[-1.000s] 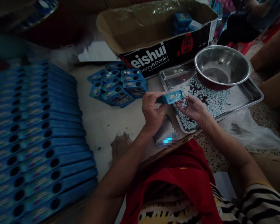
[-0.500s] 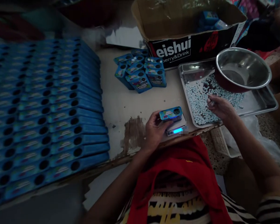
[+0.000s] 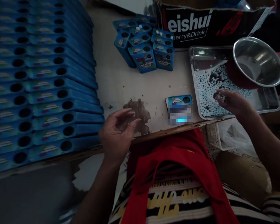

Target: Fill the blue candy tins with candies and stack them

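Observation:
My left hand (image 3: 116, 133) is above the table's front edge, fingers apart with nothing between them. To its right, a blue candy box (image 3: 177, 100) with a round dark hole rests on a small digital scale (image 3: 181, 120) with a glowing blue display, partly blurred out. My right hand (image 3: 234, 101) is over the metal tray (image 3: 268, 104), its fingers curled around a few small round candies, mostly hidden by the fingers. Loose pale blue and white candies (image 3: 207, 102) are spread across the tray below it.
Rows of blue boxes (image 3: 67, 84) are stacked at left. Several more boxes (image 3: 143, 59) stand in a cluster at the back, some with candies on top. A steel bowl (image 3: 259, 62) leans in the tray. Behind is a black carton (image 3: 191, 28); a white basket (image 3: 213, 137) sits below.
My left hand has let go of the box, leaving it on the scale, and moved left. My right hand stays over the tray. The camera view has shifted.

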A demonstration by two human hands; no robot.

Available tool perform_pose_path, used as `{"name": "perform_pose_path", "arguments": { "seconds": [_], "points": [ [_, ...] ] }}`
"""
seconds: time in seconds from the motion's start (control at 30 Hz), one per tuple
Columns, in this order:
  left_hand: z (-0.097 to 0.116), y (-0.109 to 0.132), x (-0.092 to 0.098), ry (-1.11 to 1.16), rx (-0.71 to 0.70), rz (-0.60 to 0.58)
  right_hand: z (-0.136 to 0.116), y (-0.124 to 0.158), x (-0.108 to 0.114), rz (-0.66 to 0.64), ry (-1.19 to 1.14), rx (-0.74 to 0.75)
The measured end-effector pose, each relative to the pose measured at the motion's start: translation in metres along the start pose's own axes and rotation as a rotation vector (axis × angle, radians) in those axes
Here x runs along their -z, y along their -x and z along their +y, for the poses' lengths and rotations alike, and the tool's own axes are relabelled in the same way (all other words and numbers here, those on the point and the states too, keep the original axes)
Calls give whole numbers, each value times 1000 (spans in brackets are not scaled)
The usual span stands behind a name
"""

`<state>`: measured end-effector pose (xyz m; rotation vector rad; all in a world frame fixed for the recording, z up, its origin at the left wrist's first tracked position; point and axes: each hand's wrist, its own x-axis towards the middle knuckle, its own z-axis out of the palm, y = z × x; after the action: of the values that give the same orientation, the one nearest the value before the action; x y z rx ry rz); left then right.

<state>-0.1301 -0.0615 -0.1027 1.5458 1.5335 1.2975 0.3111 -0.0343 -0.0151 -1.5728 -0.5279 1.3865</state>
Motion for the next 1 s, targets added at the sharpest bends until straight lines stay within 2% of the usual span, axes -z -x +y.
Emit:
{"name": "perform_pose_path", "arguments": {
  "seconds": [0.2, 0.37, 0.6, 0.73, 0.87, 1.0],
  "points": [
    [-2, 1, 2, -69, -89, 8, -13, 5, -26, 12, -83, -121],
    [-3, 0, -3, -131, -166, 9, -17, 9, -36, 19, 8, -80],
    [-3, 2, -9, -93, -149, -16, -22, 10, -45, -13, 48, -85],
    [3, 0, -14, -95, -178, -47, -22, 8, -45, -25, 95, -34],
    [9, -7, -26, -59, -240, -93, -26, 14, -48, -87, 149, 40],
    [17, -11, -41, -55, -264, -172, -37, 31, -71, -234, 272, 100]
  ]
}}
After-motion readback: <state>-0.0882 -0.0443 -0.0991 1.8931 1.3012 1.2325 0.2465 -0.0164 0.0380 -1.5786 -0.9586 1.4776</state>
